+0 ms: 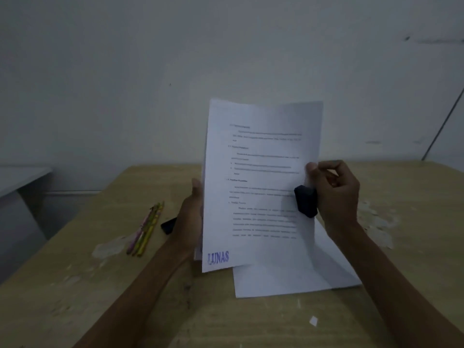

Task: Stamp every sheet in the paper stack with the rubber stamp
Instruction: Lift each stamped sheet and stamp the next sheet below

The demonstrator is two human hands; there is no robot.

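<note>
Above the counter (pixel 75 285) middle, both hands lift a stamped sheet (pixel 256 187): left hand (pixel 193 217) grips its edge, right hand (pixel 334 194) pinches it, clutching the rubber stamp (pixel 305 200). Next, probably set it aside and stamp the stack (pixel 301 277) beneath.

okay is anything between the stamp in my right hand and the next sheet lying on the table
Yes. The stamped sheet, held upright by both hands, stands over the paper stack; the stamp in the right hand sits at its right edge.
</note>
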